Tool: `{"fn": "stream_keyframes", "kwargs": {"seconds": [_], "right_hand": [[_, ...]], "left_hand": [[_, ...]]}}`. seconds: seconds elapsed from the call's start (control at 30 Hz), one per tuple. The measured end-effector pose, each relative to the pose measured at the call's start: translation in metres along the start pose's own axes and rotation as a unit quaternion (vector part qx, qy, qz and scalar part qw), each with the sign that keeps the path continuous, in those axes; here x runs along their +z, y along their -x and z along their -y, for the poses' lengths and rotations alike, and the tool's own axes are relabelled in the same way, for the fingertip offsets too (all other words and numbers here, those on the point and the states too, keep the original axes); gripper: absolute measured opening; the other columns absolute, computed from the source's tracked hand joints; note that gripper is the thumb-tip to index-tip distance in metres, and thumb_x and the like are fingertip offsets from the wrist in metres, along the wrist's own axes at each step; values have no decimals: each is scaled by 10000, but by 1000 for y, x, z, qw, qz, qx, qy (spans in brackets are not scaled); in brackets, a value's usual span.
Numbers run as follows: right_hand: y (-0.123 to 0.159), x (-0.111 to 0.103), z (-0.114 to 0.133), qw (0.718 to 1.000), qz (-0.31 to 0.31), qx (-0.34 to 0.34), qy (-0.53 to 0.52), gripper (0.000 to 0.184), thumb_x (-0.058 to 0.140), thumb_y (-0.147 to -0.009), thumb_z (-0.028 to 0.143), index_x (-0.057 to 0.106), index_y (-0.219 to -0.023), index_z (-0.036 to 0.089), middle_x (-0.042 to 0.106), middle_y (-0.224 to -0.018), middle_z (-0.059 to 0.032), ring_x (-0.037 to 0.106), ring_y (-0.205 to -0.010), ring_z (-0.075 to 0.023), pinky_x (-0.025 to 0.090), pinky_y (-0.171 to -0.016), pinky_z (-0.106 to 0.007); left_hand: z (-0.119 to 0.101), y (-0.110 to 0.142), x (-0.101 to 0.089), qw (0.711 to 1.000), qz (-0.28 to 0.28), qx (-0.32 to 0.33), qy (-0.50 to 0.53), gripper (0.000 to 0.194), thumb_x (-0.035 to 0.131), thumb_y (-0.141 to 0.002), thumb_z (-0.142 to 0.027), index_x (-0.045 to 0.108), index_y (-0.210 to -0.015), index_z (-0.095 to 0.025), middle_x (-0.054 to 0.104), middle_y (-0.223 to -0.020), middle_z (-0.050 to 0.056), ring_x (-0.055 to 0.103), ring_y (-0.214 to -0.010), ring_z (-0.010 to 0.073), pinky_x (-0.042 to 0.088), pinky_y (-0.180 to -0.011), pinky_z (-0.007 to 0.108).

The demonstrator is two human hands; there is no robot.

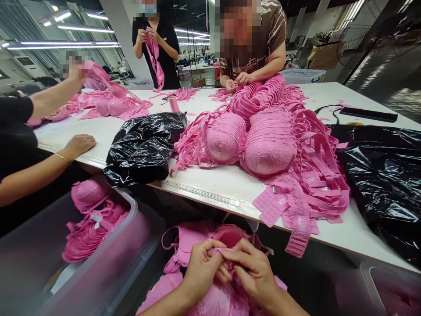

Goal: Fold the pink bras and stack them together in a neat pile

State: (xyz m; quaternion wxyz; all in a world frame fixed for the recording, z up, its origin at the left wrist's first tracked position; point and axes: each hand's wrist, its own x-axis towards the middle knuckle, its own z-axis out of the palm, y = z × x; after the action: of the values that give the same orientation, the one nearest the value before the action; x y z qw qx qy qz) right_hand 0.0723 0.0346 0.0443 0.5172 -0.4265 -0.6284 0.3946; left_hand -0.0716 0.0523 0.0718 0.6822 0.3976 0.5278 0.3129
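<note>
Single view from the wearer's head

The scene is seen by one camera only, worn on the head; it is directed forward and down, across the white table [230, 186]; the left hand [204, 265] and the right hand [252, 268] are shown nearest, at the bottom centre; the table is viewed obliquely from above, beyond them; by the wide angle, the ceiling lamps [85, 29] are also included, far behind.

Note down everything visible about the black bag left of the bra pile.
The black bag looks like thin, glossy plastic, crumpled and bulging, with bright reflections along its creases. It lies on the table at the near edge, its right side close against the bra pile. Its contents are hidden.
</note>
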Motion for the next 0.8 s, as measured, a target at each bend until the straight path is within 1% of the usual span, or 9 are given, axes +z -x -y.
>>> {"fn": "stream_keyframes", "kwargs": {"seconds": [0.07, 0.17, 0.27, 0.4, 0.5, 0.57, 0.63, 0.73, 0.8], "right_hand": [[1, 2, -4, 1000, -10, -1, -10, 282, 533, -740, 121, 740, -876, 257, 551, -678, -15, 583, -603, -125, 482, -525, -234], [-1, 3, -2, 976, 0, 181, -119, 155, 584, -742, 235, 734, -759, 200, 510, -672, 10, 551, -429, -86, 425, -356, -195], [-6, -1, 4, 910, 16, 346, -230, 156, 647, -657, 285, 699, -717, 151, 542, -586, 22, 515, -332, -83, 367, -278, -176], [-11, -3, 13, 840, 27, 453, -299, 199, 618, -536, 224, 655, -707, 128, 556, -359, 10, 440, -260, -84, 287, -249, -142], [-11, 0, 16, 817, 36, 479, -320, 250, 588, -499, 209, 647, -724, 116, 550, -329, 2, 411, -234, -79, 261, -240, -137], [-10, 3, 17, 822, 43, 472, -314, 277, 599, -506, 216, 657, -751, 100, 563, -357, -5, 445, -259, -95, 310, -249, -152], [-7, 5, 19, 847, 54, 443, -290, 286, 629, -549, 250, 668, -786, 95, 592, -439, -14, 491, -302, -108, 361, -268, -173], [-2, 3, 24, 923, 63, 327, -190, 265, 616, -690, 322, 684, -858, 129, 641, -691, -49, 574, -417, -123, 452, -344, -214], [4, 1, 27, 974, 73, 200, -78, 237, 599, -748, 295, 681, -931, 169, 652, -859, -74, 652, -634, -174, 552, -551, -275]], "left_hand": [[1, -1, 0, 1000, 9, -19, 19, 342, 635, -661, -395, 526, -847, -130, 623, -503, 3, 596, -402, 137, 447, -389, 194], [-1, 0, -6, 998, 62, -27, 6, 320, 635, -679, -383, 515, -839, -134, 631, -544, 18, 616, -445, 148, 459, -413, 205], [-5, 3, -14, 992, 122, 2, -37, 337, 662, -679, -267, 539, -970, -149, 636, -620, 7, 613, -499, 138, 476, -472, 223], [-10, 2, -24, 965, 103, 175, -167, 331, 716, -644, -167, 674, -970, -203, 652, -806, 36, 598, -670, 140, 471, -592, 227], [-9, -1, -27, 930, 89, 290, -206, 173, 727, -676, -233, 726, -848, -210, 653, -790, 44, 589, -728, 153, 458, -630, 224], [-5, -1, -28, 920, 70, 324, -207, 105, 710, -702, -239, 723, -798, -197, 649, -696, 32, 571, -629, 129, 437, -567, 205], [0, 0, -27, 915, 37, 340, -214, 38, 694, -712, -212, 706, -728, -181, 630, -610, 19, 550, -558, 116, 418, -526, 196], [5, 4, -26, 934, 9, 292, -207, 65, 666, -727, -217, 671, -683, -170, 606, -607, 18, 558, -512, 112, 430, -492, 198], [6, 7, -24, 960, 2, 219, -174, 113, 659, -734, -263, 640, -677, -167, 593, -634, 17, 566, -473, 110, 444, -453, 201]]}}
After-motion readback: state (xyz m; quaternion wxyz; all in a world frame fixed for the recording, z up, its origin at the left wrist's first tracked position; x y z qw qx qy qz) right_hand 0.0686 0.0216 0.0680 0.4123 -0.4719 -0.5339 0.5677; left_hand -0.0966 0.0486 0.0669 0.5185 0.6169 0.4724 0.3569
